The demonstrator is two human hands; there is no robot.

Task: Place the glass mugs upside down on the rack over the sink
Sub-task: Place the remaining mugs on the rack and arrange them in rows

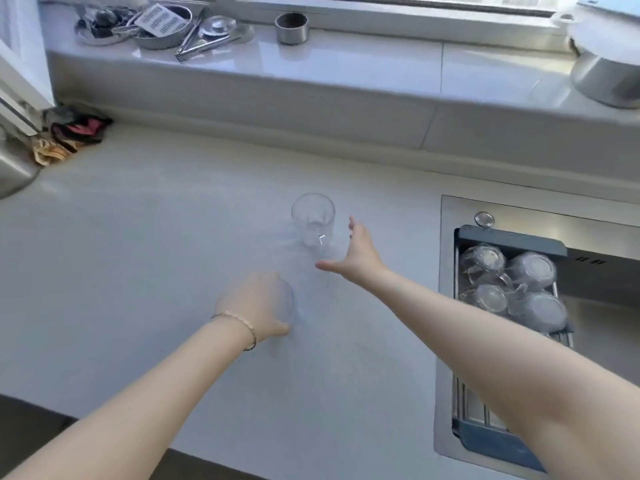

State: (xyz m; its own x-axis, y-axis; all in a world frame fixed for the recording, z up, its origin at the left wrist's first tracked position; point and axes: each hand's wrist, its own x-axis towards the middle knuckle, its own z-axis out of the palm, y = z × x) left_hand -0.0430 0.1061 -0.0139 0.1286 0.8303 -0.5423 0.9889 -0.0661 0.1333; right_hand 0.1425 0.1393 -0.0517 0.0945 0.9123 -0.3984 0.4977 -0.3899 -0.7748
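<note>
One clear glass mug (313, 220) stands upright on the white counter (138, 254). My right hand (356, 254) hovers just to its right, fingers spread, not touching it. Nearer to me, my left hand (256, 306) is curled around a second glass mug (289, 303), which is blurred and mostly hidden by the fingers. The rack (485, 420) lies over the left part of the sink (602, 306) at the right. Several glass mugs (512, 282) sit upside down at its far end, and its near slats are bare.
The window sill at the back holds metal bowls (162, 26), tongs (201, 43) and a metal cup (292, 28). A large metal bowl (606, 77) sits at the far right. Crumpled cloths (72, 133) and a steel pot (14, 168) are at the left.
</note>
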